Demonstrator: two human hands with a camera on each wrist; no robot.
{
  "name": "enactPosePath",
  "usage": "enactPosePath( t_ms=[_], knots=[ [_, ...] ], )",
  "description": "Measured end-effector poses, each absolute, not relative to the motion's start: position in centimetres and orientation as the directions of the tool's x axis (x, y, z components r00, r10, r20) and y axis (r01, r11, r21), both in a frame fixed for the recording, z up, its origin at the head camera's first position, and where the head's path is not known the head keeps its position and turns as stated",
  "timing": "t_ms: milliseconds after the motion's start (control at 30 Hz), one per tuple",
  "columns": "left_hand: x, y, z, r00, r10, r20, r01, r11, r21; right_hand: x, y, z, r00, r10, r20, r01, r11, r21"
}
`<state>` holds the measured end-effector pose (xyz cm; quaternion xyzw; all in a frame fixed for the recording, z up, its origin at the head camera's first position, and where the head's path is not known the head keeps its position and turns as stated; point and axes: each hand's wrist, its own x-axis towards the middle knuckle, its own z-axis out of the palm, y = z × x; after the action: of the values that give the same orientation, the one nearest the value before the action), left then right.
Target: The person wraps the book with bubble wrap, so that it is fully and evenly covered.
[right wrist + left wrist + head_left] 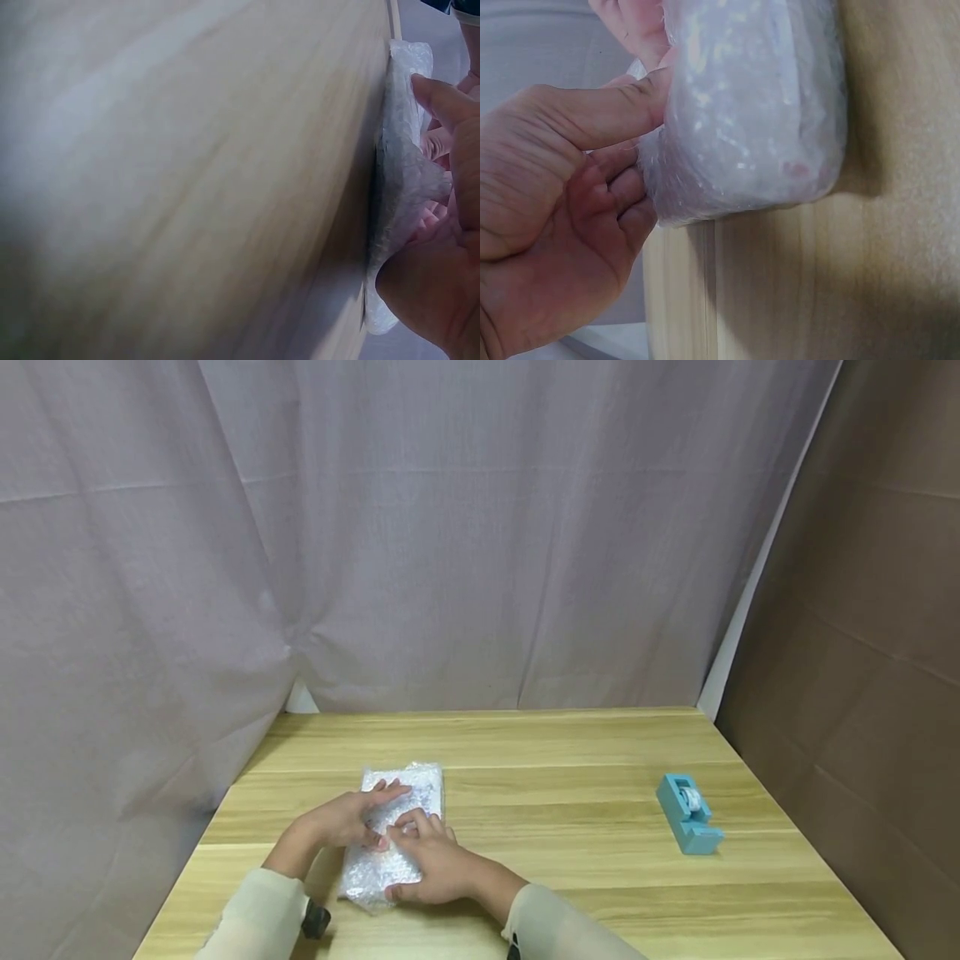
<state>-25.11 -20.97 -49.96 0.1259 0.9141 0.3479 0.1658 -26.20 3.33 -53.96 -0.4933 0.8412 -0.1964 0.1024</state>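
A flat package in clear bubble wrap [367, 868] lies on the wooden table, left of the middle. My left hand [347, 817] rests on its upper left part, with fingers reaching over the top and the thumb close to the right index finger. Across its right side lies my right hand [442, 862], fingers slightly bent and thumb on the nearer end. In the left wrist view, the left thumb [622, 109] touches the bubble wrap [742, 112]. A raised fold of wrap [427, 176] stands between the hands in the right wrist view. The wrapped contents cannot be made out.
A blue tape dispenser [686, 814] with a roll of clear tape stands at the right of the wooden table [555, 827]. Grey cloth [450, 568] hangs behind and to the left; brown cloth [862, 677] hangs along the right side.
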Motion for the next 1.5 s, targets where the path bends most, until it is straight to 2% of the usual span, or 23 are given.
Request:
enactPosePath(
  t_ms=[300,533,1200,1500],
  knots=[
    [-25.2,-21.0,-50.1,-0.922,0.315,-0.223,0.093,0.742,0.664,-26.3,3.4,-54.1,-0.520,-0.854,0.030,-0.740,0.433,-0.515],
    [-25.0,-21.1,-50.1,-0.923,0.306,-0.232,0.078,0.741,0.667,-26.5,3.5,-54.1,-0.500,-0.866,0.019,-0.760,0.428,-0.490],
    [-25.1,-21.2,-49.6,-0.912,0.323,-0.252,0.065,0.721,0.690,-26.5,3.2,-53.8,-0.503,-0.864,-0.006,-0.772,0.453,-0.447],
    [-25.5,-21.1,-49.6,-0.923,0.302,-0.240,0.082,0.761,0.644,-26.5,3.2,-53.4,-0.515,-0.857,-0.031,-0.753,0.468,-0.462]
  ],
)
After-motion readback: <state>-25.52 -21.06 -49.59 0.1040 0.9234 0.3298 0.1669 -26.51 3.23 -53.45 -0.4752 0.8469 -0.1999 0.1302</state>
